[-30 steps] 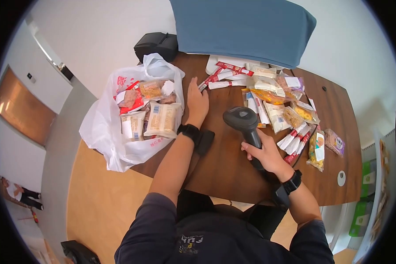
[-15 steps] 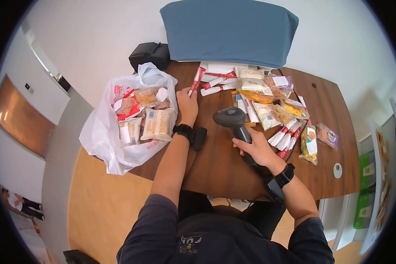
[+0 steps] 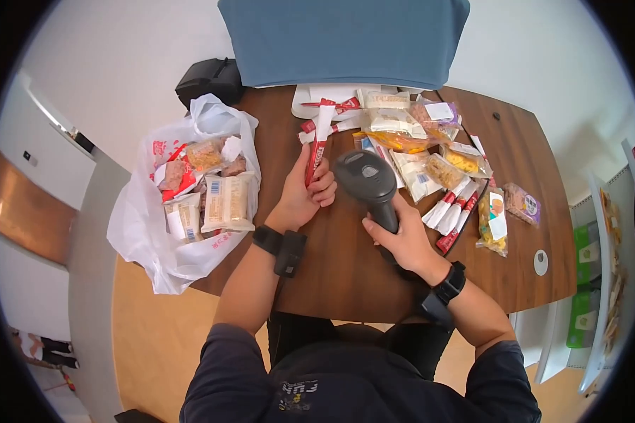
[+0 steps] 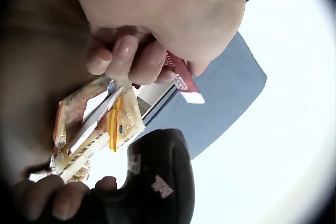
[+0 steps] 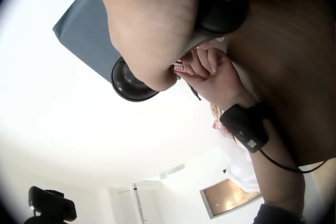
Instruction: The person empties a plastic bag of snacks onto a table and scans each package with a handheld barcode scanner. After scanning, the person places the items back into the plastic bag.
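Note:
In the head view my left hand (image 3: 302, 196) pinches a red and white coffee stick (image 3: 321, 144) that points up and away from me. The left wrist view shows the same coffee stick (image 4: 182, 77) poking out beyond the thumb. My right hand (image 3: 410, 238) grips the handle of a black barcode scanner (image 3: 365, 175). Its rounded head stands just right of the stick, apart from it. Further off lie more coffee sticks (image 3: 347, 125). To the right sits a pile of packaged snacks (image 3: 402, 134), with several sticks (image 3: 450, 211) fanned at its near side.
A white plastic bag (image 3: 148, 247) filled with wrapped snacks stands at the left of the wooden table (image 3: 317, 282). Behind are a black boxy device (image 3: 210, 81) and a blue cloth cover (image 3: 346, 42). Two snack packs, one a purple-labelled pack (image 3: 522, 204), and a white round sticker (image 3: 540, 262) lie right.
My left hand has picked a coffee stick from the back of the table and brought it toward the middle, near the scanner. The scanner stays in my right hand, its head now closer to the stick.

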Motion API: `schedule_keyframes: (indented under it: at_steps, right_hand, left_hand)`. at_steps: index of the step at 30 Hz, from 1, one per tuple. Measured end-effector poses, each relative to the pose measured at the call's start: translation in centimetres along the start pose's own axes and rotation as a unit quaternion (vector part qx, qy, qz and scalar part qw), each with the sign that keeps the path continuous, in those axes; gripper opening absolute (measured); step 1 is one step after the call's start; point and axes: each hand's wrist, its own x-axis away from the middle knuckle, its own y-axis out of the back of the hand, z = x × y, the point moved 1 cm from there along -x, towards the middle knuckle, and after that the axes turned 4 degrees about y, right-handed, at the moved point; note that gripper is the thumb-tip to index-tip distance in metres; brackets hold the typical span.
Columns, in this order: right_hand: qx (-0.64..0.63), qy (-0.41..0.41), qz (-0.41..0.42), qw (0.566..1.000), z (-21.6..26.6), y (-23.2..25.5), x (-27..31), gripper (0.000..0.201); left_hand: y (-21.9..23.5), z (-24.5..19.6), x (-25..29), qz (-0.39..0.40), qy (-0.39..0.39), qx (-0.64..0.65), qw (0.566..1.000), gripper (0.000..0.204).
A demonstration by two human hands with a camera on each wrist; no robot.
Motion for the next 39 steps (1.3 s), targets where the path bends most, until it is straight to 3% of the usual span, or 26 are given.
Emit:
schedule_keyframes:
  at_steps: [1,6,8,13,23,26,28,29,31,33,35,36,38,39]
  right_hand:
    - [0.001,-0.006,0.002,1.0,0.0,0.0,-0.1,0.04]
    - [-0.039,-0.073,-0.002,0.997,0.0,0.2,-0.2,0.041]
    - [-0.029,-0.049,-0.001,0.998,-0.4,0.1,-0.3,0.042]
    - [-0.008,-0.023,0.011,1.0,0.0,0.0,-0.2,0.042]
    - [-0.004,-0.02,0.017,1.0,-0.4,-0.1,-0.1,0.032]
    - [-0.006,-0.03,0.023,0.999,-0.2,0.0,-0.2,0.031]
    - [-0.009,-0.022,0.029,0.999,-0.2,-0.1,-0.1,0.03]
    - [-0.011,-0.018,0.029,0.999,-0.1,-0.1,-0.1,0.03]
    - [-0.006,-0.004,0.034,0.999,-0.3,-0.2,0.0,0.03]
    - [-0.013,-0.019,0.035,0.999,0.1,-0.2,0.0,0.029]
    - [-0.019,-0.019,0.047,0.999,0.5,-0.3,0.0,0.028]
    - [-0.03,-0.023,0.046,0.998,0.7,-0.3,0.0,0.028]
    - [-0.036,-0.027,0.049,0.998,0.9,-0.3,0.0,0.027]
    - [-0.047,-0.027,0.048,0.997,0.7,-0.3,0.0,0.027]
  left_hand:
    - [0.0,0.0,-0.1,0.037,0.014,0.001,0.999,0.057]
    - [-0.5,0.5,-0.4,0.059,0.052,0.016,0.997,0.06]
    - [-0.9,0.7,-0.3,0.063,0.062,0.021,0.996,0.06]
    - [-1.6,0.8,0.0,0.001,0.076,0.007,0.997,0.058]
    - [-1.9,0.8,0.2,-0.048,0.057,-0.01,0.997,0.058]
    - [-1.0,-0.2,0.3,-0.023,0.001,-0.021,1.0,0.057]
    - [-0.5,-1.7,0.7,-0.014,-0.098,0.023,0.995,0.055]
    - [-0.3,-2.4,1.0,-0.018,-0.104,0.021,0.994,0.055]
    - [0.4,-4.4,2.1,-0.097,-0.227,0.08,0.966,0.052]
    - [1.9,-6.3,3.4,-0.095,-0.273,0.095,0.953,0.05]
    - [2.9,-8.0,5.1,-0.162,-0.387,0.099,0.902,0.049]
    - [3.4,-8.5,5.7,-0.163,-0.392,0.102,0.9,0.049]
    - [3.7,-9.3,6.9,-0.245,-0.466,0.113,0.843,0.048]
    - [3.7,-9.5,7.0,-0.246,-0.468,0.117,0.841,0.048]
